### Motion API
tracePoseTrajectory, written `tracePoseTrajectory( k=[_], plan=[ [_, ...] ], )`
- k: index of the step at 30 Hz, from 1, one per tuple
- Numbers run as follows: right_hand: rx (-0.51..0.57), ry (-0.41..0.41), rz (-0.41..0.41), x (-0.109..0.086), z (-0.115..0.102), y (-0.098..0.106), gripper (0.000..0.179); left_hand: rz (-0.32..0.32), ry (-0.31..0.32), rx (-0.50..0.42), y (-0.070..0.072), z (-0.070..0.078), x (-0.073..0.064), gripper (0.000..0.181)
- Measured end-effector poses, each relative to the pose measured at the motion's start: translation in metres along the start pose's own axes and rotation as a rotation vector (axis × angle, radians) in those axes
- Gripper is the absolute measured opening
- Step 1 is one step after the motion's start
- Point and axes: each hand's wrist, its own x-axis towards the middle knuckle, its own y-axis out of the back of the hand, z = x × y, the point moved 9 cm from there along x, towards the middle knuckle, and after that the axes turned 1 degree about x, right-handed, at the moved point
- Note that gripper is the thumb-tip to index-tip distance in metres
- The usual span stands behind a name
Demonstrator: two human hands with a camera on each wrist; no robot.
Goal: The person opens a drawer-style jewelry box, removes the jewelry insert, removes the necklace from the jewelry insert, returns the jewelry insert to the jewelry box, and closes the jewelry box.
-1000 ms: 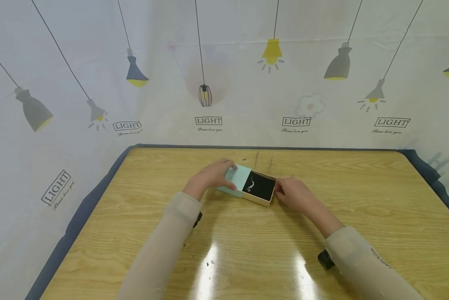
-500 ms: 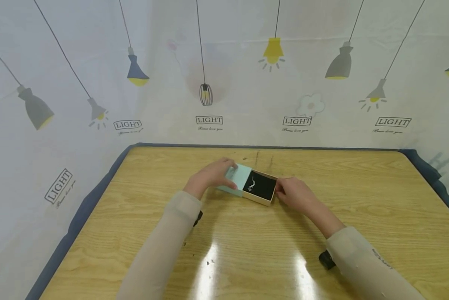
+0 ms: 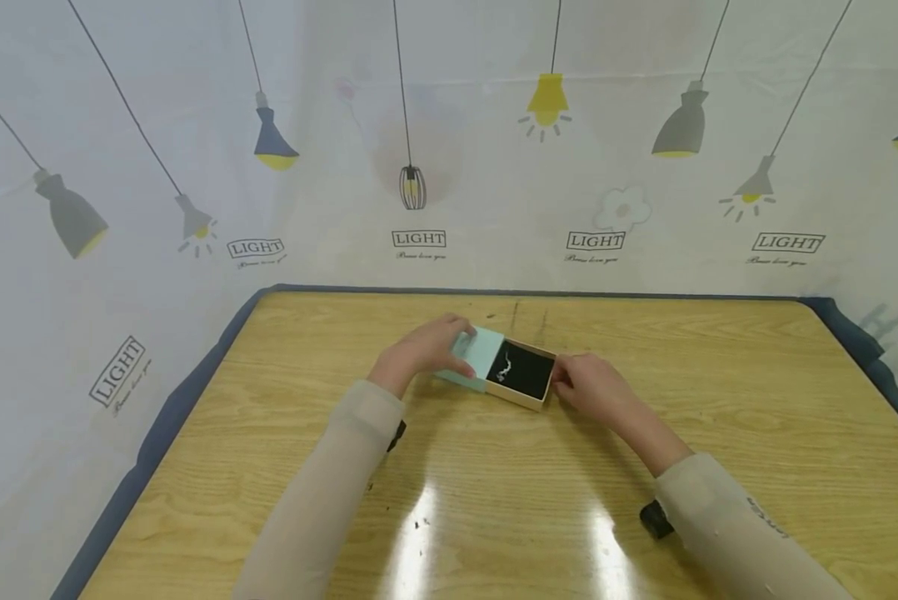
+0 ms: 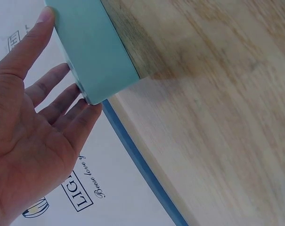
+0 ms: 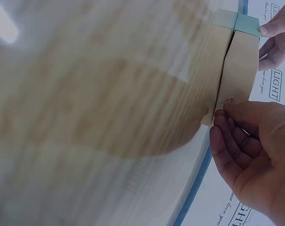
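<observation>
A slide-out jewellery box lies on the table, its pale teal sleeve (image 3: 483, 352) at the left and its cream drawer (image 3: 515, 398) drawn partly out to the right. On the black pad (image 3: 531, 371) inside rests a thin silvery piece of jewellery (image 3: 504, 367). My left hand (image 3: 422, 350) holds the sleeve from the left, thumb on the near side and fingers on the far side. In the left wrist view, thumb and fingertips touch the sleeve's (image 4: 93, 52) edges. My right hand (image 3: 591, 387) pinches the drawer's right end between thumb and curled fingers, as the right wrist view shows.
The wood-grain table (image 3: 269, 467) extends around the box, with shiny reflections near its front. Behind it hangs a white cloth (image 3: 486, 183) printed with lamps. Small black devices sit under both cuffs, such as the right wrist device (image 3: 656, 520).
</observation>
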Motion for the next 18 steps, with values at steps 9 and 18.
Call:
tracePoseTrajectory(
  k=[9, 18],
  plan=[
    [0.007, 0.005, 0.016, -0.001, -0.0001, 0.0038, 0.005, -0.003, -0.001, -0.002, -0.0004, -0.0005, 0.0012, 0.074],
    [0.04, -0.019, -0.006, -0.0011, 0.0027, 0.0068, 0.004, -0.006, 0.002, 0.001, 0.0002, -0.0004, -0.0001, 0.075]
  ],
)
